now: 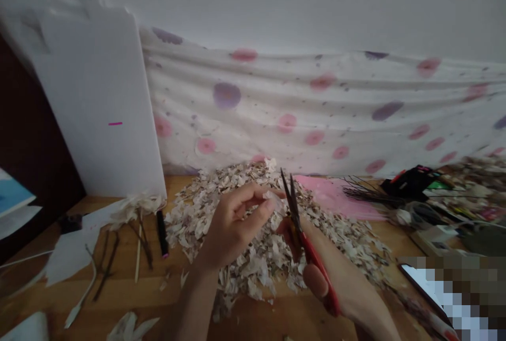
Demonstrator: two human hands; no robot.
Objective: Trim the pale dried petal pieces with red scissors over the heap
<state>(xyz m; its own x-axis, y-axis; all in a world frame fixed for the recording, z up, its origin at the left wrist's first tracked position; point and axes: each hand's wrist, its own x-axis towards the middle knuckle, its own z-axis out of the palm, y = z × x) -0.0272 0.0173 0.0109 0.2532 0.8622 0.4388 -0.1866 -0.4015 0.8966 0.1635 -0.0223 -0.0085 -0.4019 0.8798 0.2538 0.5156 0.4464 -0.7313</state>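
Observation:
Between thumb and fingers, my left hand (239, 222) pinches a thin whitish petal-like piece (272, 198). My right hand (316, 272) is wrapped round scissors (294, 209) with red handles and dark blades. The blades point up and stand slightly apart, just right of the pinched piece. Under and around both hands spreads a large heap of pale, dry-looking petal-like scraps (237, 177) on the wooden table (158, 312). I cannot make out whether the blades touch the piece.
A white board (98, 93) stands at the left beside a flowered cloth (269, 93) on the wall. Pale flowers (136, 209) on dark stems, a black marker (162, 233) and a white cable (89, 283) lie left. To the right are pink sheet (336, 196), dark wires (361, 191) and a phone (427, 288).

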